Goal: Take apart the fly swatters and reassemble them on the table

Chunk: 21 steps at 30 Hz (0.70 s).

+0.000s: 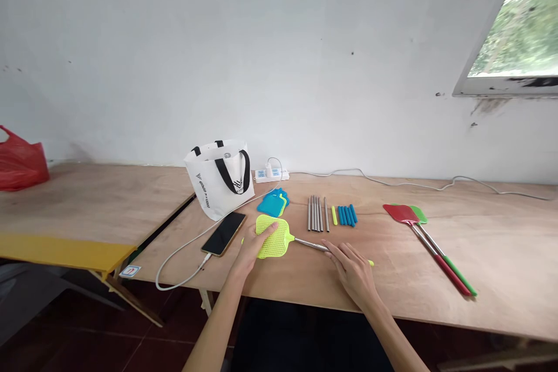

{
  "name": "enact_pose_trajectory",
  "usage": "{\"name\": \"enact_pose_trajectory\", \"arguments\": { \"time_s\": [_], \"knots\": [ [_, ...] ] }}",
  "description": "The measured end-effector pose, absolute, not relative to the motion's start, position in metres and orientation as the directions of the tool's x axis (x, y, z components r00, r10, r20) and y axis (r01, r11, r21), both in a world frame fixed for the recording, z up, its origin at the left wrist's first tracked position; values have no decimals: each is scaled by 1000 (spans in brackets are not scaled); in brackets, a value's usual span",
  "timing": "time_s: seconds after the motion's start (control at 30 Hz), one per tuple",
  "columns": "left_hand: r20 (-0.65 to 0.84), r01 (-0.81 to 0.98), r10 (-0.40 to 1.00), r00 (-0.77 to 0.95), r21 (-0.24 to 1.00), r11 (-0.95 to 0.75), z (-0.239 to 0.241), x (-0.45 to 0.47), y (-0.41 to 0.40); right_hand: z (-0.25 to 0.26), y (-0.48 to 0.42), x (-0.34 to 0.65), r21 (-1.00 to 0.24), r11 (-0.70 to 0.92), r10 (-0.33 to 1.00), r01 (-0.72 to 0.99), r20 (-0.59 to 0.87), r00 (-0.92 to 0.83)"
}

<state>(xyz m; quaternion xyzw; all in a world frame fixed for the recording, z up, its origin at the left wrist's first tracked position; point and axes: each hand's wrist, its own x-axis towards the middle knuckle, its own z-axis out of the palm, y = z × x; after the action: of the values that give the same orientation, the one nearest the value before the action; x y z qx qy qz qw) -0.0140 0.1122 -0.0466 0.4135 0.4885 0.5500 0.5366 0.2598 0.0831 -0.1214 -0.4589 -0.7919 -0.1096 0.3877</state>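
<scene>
A yellow fly swatter lies across the near part of the table, its metal rod pointing right. My left hand grips the edge of its perforated head, thumb on top. Over the handle end rests my right hand, fingers curled round it; a yellow tip shows beyond them. Just behind are several loose metal rods, a yellow grip and several blue grips. Blue swatter heads lie stacked behind my left hand, with a yellow one partly hidden among them.
A red swatter and a green swatter lie crossed at right. On the left are a phone on a white cable and a white tote bag. Against the wall sits a power strip.
</scene>
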Motion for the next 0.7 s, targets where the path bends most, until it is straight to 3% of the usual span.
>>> {"name": "enact_pose_trajectory", "arguments": {
  "time_s": [0.3, 0.7],
  "knots": [
    [-79, -191, 995, -54, 979, 68, -55, -16, 116, -121, 83, 260, -185, 563, 646, 805, 706, -290],
    [-27, -30, 999, 25, 999, 28, -56, -16, 112, -120, 83, 259, -99, 605, 639, 790, 652, -408]
  ]
}}
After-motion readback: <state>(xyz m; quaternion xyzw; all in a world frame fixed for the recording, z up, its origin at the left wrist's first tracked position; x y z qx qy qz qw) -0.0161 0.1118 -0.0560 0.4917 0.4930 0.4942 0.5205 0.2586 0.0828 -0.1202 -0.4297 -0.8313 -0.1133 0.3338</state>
